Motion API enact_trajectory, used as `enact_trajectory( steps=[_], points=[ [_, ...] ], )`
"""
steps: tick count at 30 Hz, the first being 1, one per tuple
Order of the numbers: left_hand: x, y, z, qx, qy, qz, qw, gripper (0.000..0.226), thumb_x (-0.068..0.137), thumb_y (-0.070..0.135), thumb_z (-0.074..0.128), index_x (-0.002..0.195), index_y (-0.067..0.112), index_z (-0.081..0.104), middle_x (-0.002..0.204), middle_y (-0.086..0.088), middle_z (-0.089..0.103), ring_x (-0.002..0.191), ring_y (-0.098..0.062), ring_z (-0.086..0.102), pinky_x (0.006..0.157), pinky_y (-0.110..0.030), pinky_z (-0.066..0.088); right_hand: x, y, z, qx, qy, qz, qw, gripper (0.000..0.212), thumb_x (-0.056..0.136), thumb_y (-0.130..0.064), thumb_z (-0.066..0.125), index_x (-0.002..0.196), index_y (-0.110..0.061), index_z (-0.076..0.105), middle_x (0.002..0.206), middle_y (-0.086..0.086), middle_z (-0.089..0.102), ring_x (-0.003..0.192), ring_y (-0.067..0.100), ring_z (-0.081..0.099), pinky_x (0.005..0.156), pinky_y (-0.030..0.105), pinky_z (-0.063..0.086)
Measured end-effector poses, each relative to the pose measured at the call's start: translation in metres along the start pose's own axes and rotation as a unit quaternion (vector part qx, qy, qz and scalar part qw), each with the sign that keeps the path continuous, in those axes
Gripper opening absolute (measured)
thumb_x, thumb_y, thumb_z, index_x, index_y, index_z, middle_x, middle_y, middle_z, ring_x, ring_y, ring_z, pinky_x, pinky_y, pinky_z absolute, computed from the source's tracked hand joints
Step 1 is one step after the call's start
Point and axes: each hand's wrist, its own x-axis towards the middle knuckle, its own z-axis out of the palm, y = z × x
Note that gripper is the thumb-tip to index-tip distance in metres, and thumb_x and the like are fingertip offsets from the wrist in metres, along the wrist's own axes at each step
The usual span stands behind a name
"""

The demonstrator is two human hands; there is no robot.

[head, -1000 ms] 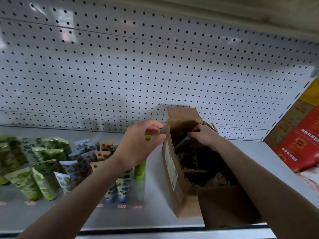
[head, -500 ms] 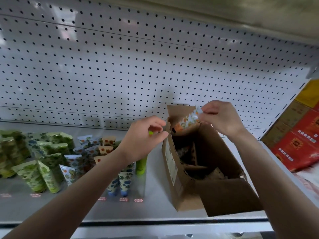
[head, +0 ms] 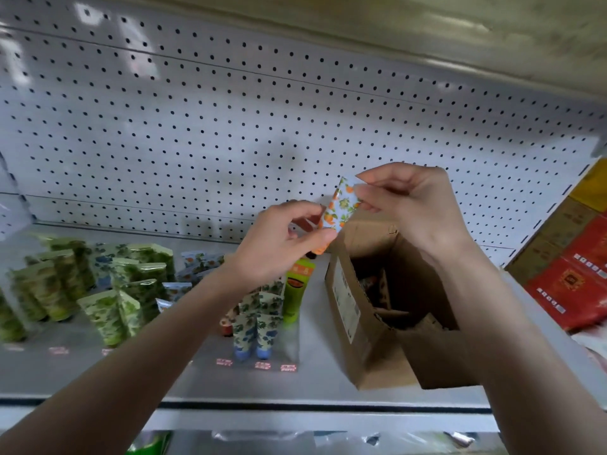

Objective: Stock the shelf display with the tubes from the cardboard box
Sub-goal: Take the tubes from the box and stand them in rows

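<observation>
1. The right hand (head: pixel 417 215) has lifted the tube (head: pixel 341 206) up and left from the box (head: pixel 368 323); half a second ago it was just over the far flap.
2. The tube, printed with oranges, now hangs tilted in the air above the box's far left corner, in front of the pegboard (head: pixel 230 126).
3. The right fingers are clamped on the tube's flat upper end.
4. The left hand (head: pixel 276 247) has risen and moved right to meet it; its thumb and fingers are curled onto the tube's lower end. Something dark shows inside that hand, but I cannot tell what.
5. The box stands open on the shelf (head: pixel 164 372), at the right, with more packs inside in shadow.
6. Just left of it stands a green tube (head: pixel 295 290), then blue-print tubes (head: pixel 253 330), and farther left green-print tubes (head: pixel 108 310).
7. Price tags (head: pixel 262 366) line the near edge.
8. Red cartons (head: pixel 578 284) sit at the far right.
9. The left forearm hides part of the middle rows.
</observation>
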Motion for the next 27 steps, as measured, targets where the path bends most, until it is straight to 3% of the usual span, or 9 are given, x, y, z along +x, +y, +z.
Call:
enact_trajectory(
  steps=[3, 6, 9, 11, 13, 15, 20, 24, 27],
  points=[
    [-0.011, -0.006, -0.024, 0.004, -0.007, -0.006, 1.0, 0.015, 0.081, 0.017, 0.071, 0.095, 0.021, 0.068, 0.09, 0.006, 0.07, 0.084, -0.012, 0.064, 0.075, -0.031, 0.05, -0.003, -0.002, 0.024, 0.01, -0.012, 0.005, 1.0, 0.012, 0.08, 0.003, 0.068, 0.08, -0.01, 0.068, 0.062, -0.007, 0.068, 0.054, 0.003, 0.062, 0.059, 0.014, 0.05],
    [-0.023, -0.009, -0.05, -0.007, -0.013, -0.022, 1.0, 0.018, 0.077, 0.007, 0.073, 0.094, 0.007, 0.07, 0.09, -0.004, 0.072, 0.083, -0.015, 0.067, 0.083, -0.035, 0.05, -0.006, -0.004, 0.05, 0.013, -0.032, 0.002, 0.999, 0.012, 0.08, 0.0, 0.07, 0.079, -0.011, 0.067, 0.062, -0.008, 0.068, 0.055, 0.003, 0.062, 0.06, 0.014, 0.05],
    [-0.035, -0.015, -0.074, -0.009, -0.018, -0.042, 0.999, 0.019, 0.07, 0.011, 0.079, 0.086, 0.016, 0.07, 0.086, 0.002, 0.073, 0.083, -0.009, 0.067, 0.089, -0.036, 0.052, -0.009, -0.006, 0.075, 0.018, -0.057, 0.004, 0.998, 0.008, 0.081, -0.001, 0.069, 0.082, -0.009, 0.068, 0.069, -0.002, 0.068, 0.057, 0.002, 0.062, 0.062, 0.014, 0.051],
    [-0.043, -0.019, -0.089, 0.008, -0.024, -0.05, 0.998, 0.021, 0.065, 0.022, 0.083, 0.081, 0.02, 0.069, 0.084, 0.004, 0.073, 0.084, -0.011, 0.068, 0.086, -0.042, 0.053, -0.011, -0.006, 0.09, 0.016, -0.08, 0.007, 0.997, 0.008, 0.082, 0.0, 0.067, 0.086, -0.008, 0.068, 0.073, 0.0, 0.068, 0.059, 0.001, 0.062, 0.064, 0.013, 0.051],
    [-0.049, -0.022, -0.101, 0.014, -0.034, -0.071, 0.997, 0.025, 0.065, 0.021, 0.083, 0.084, 0.013, 0.069, 0.085, -0.001, 0.072, 0.085, -0.022, 0.068, 0.078, -0.045, 0.054, -0.013, -0.005, 0.104, 0.007, -0.099, 0.005, 0.995, 0.011, 0.082, 0.0, 0.066, 0.087, -0.009, 0.069, 0.075, -0.001, 0.068, 0.061, 0.0, 0.062, 0.065, 0.012, 0.05],
    [-0.053, -0.024, -0.109, 0.008, -0.045, -0.078, 0.996, 0.022, 0.071, 0.011, 0.08, 0.088, 0.006, 0.067, 0.087, -0.008, 0.071, 0.086, -0.029, 0.066, 0.076, -0.04, 0.053, -0.016, -0.003, 0.117, -0.004, -0.103, -0.002, 0.995, 0.015, 0.082, 0.0, 0.067, 0.082, -0.015, 0.069, 0.075, -0.004, 0.069, 0.064, 0.0, 0.063, 0.067, 0.012, 0.05],
    [-0.065, -0.036, -0.126, 0.018, -0.032, -0.073, 0.997, 0.014, 0.077, 0.016, 0.074, 0.082, 0.006, 0.066, 0.078, -0.007, 0.069, 0.072, -0.025, 0.065, 0.069, -0.036, 0.052, -0.026, 0.012, 0.147, -0.032, -0.099, 0.0, 0.995, 0.022, 0.081, -0.003, 0.069, 0.077, -0.025, 0.069, 0.073, -0.008, 0.069, 0.067, 0.002, 0.063, 0.071, 0.018, 0.051],
    [-0.069, -0.046, -0.135, 0.021, 0.009, -0.084, 0.996, 0.012, 0.074, 0.017, 0.076, 0.084, 0.019, 0.069, 0.08, 0.001, 0.069, 0.075, -0.022, 0.066, 0.069, -0.024, 0.053, -0.036, 0.028, 0.164, -0.068, -0.087, 0.011, 0.994, 0.01, 0.081, -0.007, 0.07, 0.085, -0.016, 0.074, 0.079, -0.006, 0.072, 0.072, 0.006, 0.067, 0.075, 0.023, 0.053],
    [-0.069, -0.049, -0.14, 0.053, 0.001, -0.07, 0.996, 0.007, 0.078, 0.011, 0.072, 0.079, 0.018, 0.07, 0.077, 0.004, 0.069, 0.073, -0.013, 0.066, 0.067, -0.016, 0.051, -0.04, 0.036, 0.172, -0.096, -0.081, 0.018, 0.992, 0.01, 0.082, -0.009, 0.07, 0.088, -0.015, 0.075, 0.082, -0.007, 0.072, 0.076, 0.005, 0.068, 0.078, 0.024, 0.054]
  ],
)
